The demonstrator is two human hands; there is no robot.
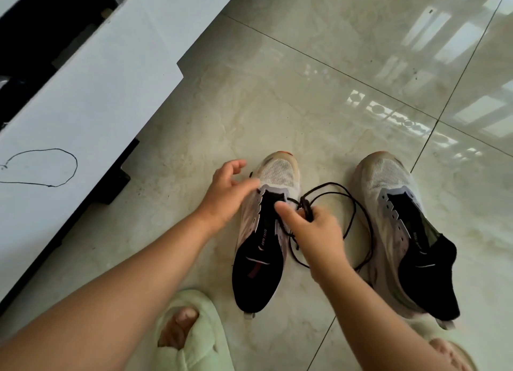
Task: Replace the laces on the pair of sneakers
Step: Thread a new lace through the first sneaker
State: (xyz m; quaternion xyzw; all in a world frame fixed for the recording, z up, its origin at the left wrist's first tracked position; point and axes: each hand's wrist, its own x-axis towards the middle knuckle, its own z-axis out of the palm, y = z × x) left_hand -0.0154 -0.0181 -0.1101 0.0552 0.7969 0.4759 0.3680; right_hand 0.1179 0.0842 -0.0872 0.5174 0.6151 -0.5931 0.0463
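Right hand (316,229) pinched the limp, tangly lace (349,204) near its tip; left hand (226,195), fingers spread, steadied the light shoe (266,232).

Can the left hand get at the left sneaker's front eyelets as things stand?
Probably yes. The left hand is open with fingertips already at the left sneaker near the front eyelets; nothing lies between. The right hand holds the black lace off to the side.

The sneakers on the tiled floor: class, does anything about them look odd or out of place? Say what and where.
Both sneakers have bare eyelets. The right sneaker has no lace at all. A black lace sprawls in loose loops on the floor between it and the left sneaker, bunched in the right hand.
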